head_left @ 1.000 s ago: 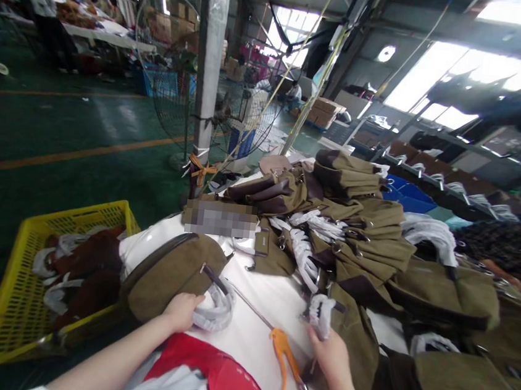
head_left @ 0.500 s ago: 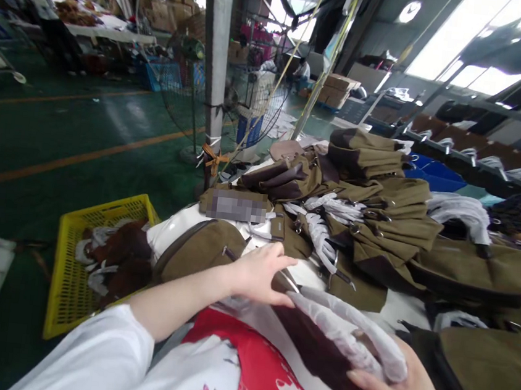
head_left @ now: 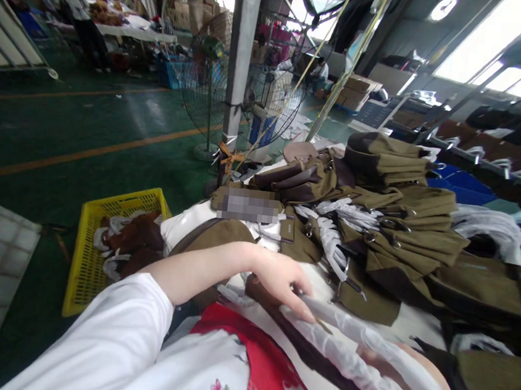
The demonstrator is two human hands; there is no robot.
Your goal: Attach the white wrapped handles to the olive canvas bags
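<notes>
My left hand (head_left: 279, 281) reaches across from the left, its fingers curled down over the near end of a pair of bag handles (head_left: 359, 357) wrapped in whitish film. My right hand (head_left: 445, 377), partly behind the wrapping at the lower right, is closed round the bend of the same handles. Dark brown material (head_left: 305, 342) lies beneath them, close to my red apron (head_left: 228, 325). Just beyond my left wrist is an olive bag piece (head_left: 223, 234) with a dark edge. The left fingertips are partly hidden.
Olive bags (head_left: 415, 230) with dark trim and wrapped handles are heaped across the white table (head_left: 418, 326). A yellow crate (head_left: 79, 263) of brown pieces stands on the floor at left. Beyond the table are a metal post (head_left: 241, 62) and fans (head_left: 209, 84).
The view has turned slightly left, so the surroundings sit further right. The wrapped handles show longer between my hands, and my right hand is lower and further right.
</notes>
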